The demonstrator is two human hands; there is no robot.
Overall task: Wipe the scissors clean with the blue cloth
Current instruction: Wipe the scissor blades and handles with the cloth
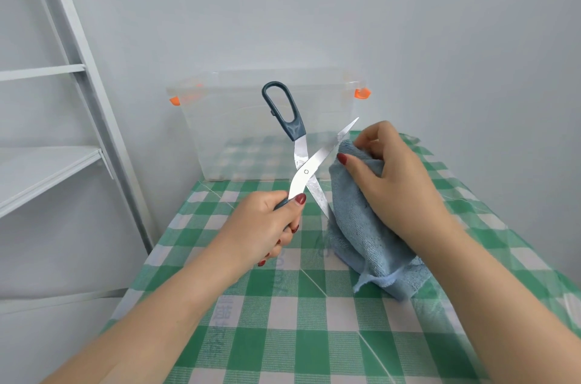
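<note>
Grips the lower handle of the scissors (306, 171) with the curled fingers (284, 237) of the left hand (267, 226), thumb laid on top close to the blade. Pinches a fold of the blue cloth (355, 220) between thumb and fingers of the right hand (393, 169), wrapped round the upper blade a little below its point, leaving the point itself bare beyond the fold.

Holds the scissors in the air above the table, spread wide like an X, with the free handle pointing up and away. Probably opened so on purpose, to give each blade separately to the cloth, inner faces too (with dull spots on the other blade, near the joint and lower). Keeps the left palm far from the edges by gripping only at the handle. Lets the rest of the cloth hang down to the checked tablecloth (283, 305), close against the lower blade's end. Judged as the middle of the wiping: one blade in the cloth, the second not yet finished.

Behind, against the wall, a clear plastic box (220, 119) with orange clips (361, 93). Through its side only the green checks, nothing else to make out inside. At the left, a white shelf frame (47, 163).
</note>
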